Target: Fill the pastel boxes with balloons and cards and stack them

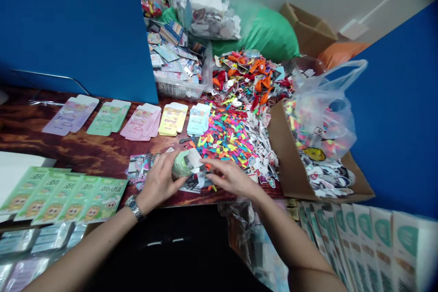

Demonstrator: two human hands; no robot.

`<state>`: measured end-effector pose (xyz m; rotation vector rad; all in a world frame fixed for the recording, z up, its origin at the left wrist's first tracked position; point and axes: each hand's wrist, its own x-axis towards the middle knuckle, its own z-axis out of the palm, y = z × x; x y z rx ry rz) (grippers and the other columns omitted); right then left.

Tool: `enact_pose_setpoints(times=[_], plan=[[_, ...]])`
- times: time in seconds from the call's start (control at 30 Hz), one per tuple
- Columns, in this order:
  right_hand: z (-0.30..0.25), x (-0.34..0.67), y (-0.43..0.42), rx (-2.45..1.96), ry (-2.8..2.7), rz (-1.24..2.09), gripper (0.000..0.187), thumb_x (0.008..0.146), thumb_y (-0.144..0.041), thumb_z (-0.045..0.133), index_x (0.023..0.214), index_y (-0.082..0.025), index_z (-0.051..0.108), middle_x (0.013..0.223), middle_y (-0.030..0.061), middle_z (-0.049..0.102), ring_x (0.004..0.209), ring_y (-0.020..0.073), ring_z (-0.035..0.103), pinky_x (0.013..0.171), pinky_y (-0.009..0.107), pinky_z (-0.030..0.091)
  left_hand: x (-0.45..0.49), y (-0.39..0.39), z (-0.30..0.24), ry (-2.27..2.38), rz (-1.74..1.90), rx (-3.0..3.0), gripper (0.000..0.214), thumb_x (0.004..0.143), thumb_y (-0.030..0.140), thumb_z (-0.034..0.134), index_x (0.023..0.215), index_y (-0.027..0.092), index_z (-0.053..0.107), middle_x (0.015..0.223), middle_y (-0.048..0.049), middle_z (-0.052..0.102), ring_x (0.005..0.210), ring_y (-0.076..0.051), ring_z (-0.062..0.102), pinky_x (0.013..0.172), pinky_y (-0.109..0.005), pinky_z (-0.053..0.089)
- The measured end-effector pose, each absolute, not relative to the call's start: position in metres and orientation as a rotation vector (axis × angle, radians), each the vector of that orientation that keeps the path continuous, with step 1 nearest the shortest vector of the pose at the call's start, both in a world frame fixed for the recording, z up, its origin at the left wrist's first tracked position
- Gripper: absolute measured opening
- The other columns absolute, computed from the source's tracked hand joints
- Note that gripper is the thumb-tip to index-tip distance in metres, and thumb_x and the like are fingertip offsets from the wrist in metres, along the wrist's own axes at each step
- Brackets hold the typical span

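The fingers of the left hand (pixel 159 184) were clamped on a green packet (pixel 182 167), partly hidden, its lettering illegible; the right hand's (pixel 230 178) fingers were apart, just beside it.

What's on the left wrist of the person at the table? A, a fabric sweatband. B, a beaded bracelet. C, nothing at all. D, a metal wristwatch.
D. A metal wristwatch circles the wrist of the left hand, which grips a green packet.
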<state>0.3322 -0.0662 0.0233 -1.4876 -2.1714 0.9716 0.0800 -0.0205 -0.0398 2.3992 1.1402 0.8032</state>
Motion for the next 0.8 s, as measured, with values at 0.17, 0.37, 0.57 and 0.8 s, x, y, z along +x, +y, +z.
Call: enact_pose_setpoints(times=[0.17,0.37,0.57,0.8], plan=[[0.004,0.384,-0.036,-1.893,-1.953,0.618,0.029,0.092,-0.029,0.054,0.119,-0.019,0.062,0.082,0.0020,0.069,0.066,0.0145,0.060,0.063,0.024,0.043,0.079,-0.018,-0.042,1.173,0.820,2.372,0.075,0.083,0.042,0.067,0.144,0.021,0.030,0.128,-0.0158,0.055,0.114,-0.033,0.055,0.095,-0.045,0.047],[-0.030,0.398,-0.002,-2.100,-2.133,0.461,0.021,0.086,-0.023,0.063,0.106,-0.020,0.066,0.088,0.0041,0.069,0.078,0.0181,0.061,0.067,0.025,0.040,0.083,-0.023,-0.041,1.109,0.796,2.353,0.075,0.083,0.039,0.066,0.145,0.022,0.029,0.128,-0.0146,0.054,0.119,-0.032,0.053,0.098,-0.046,0.046],[-0.018,0.395,-0.006,-2.072,-2.154,0.427,0.014,0.090,-0.025,0.056,0.086,-0.018,0.066,0.089,0.0062,0.065,0.083,0.0176,0.057,0.071,0.025,0.039,0.084,-0.022,-0.041,1.124,0.775,2.343,0.073,0.083,0.039,0.066,0.144,0.021,0.031,0.129,-0.0141,0.054,0.119,-0.031,0.052,0.099,-0.045,0.045],[0.039,0.364,-0.026,-1.730,-1.906,0.644,0.015,0.091,-0.031,0.055,0.091,-0.019,0.065,0.072,-0.0012,0.063,0.061,0.0124,0.054,0.058,0.023,0.038,0.099,-0.016,-0.042,1.205,0.755,2.383,0.072,0.084,0.042,0.064,0.144,0.018,0.031,0.126,-0.0161,0.055,0.116,-0.033,0.053,0.095,-0.046,0.046]])
